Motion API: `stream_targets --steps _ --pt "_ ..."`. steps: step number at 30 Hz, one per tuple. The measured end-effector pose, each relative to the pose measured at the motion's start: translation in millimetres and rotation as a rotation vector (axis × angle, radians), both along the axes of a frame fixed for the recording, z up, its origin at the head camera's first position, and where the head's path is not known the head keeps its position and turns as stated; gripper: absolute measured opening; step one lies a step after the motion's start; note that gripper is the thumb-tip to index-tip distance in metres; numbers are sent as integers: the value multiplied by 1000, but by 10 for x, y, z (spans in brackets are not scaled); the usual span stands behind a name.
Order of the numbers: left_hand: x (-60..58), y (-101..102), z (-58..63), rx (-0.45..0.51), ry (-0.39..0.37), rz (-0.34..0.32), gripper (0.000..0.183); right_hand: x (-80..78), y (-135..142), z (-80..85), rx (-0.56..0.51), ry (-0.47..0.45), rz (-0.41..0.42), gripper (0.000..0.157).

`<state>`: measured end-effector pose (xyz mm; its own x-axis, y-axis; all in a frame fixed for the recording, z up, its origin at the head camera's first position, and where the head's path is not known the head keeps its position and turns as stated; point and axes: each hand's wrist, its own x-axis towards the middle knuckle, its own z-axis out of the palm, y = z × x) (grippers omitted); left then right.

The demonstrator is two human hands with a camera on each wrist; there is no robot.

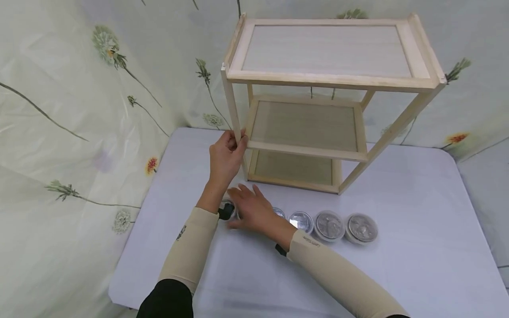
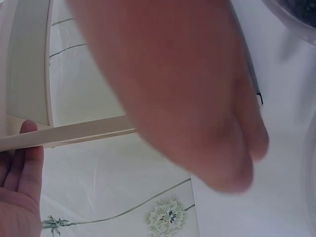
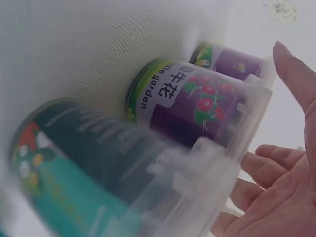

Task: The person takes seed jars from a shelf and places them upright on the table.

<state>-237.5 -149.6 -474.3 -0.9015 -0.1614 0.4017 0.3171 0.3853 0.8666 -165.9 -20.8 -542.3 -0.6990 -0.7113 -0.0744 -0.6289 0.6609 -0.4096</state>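
Note:
My left hand (image 1: 225, 159) grips the left front post of a three-tier wooden shelf (image 1: 330, 79) at about the height of its middle tier. In the left wrist view, fingers (image 2: 30, 170) curl around the pale wooden post (image 2: 84, 131). My right hand (image 1: 254, 210), fingers spread and relaxed, is above the left part of a row of lidded cans (image 1: 329, 226) and holds nothing. Seen from the right wrist, a purple "little garden" can (image 3: 192, 101) and a teal can (image 3: 98, 168) stand beside the open palm (image 3: 281, 207). Part of the row is hidden under that hand.
A white-covered table (image 1: 417, 198) carries everything. Floral sheeting (image 1: 79, 176) hangs behind it and on the left. The cans line up in front of the shelf, with the rightmost can (image 1: 361, 228) right of the shelf's front foot.

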Motion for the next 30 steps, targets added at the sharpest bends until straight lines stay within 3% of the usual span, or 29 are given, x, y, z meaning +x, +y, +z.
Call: stream_targets --steps 9,19,24,27,30 --pt "-2 -20 0 -14 -10 33 20 99 247 47 -46 22 -37 94" --pt "-122 6 -22 -25 6 11 18 149 548 177 -98 67 -128 96" --pt "-144 -79 -57 -7 -4 5 18 175 733 234 -102 60 -171 99" --pt "-103 -207 -77 -52 -11 -11 25 201 873 250 -110 59 -192 102" --pt "29 -380 -125 -186 -45 -14 45 223 1041 251 -112 85 -211 109"
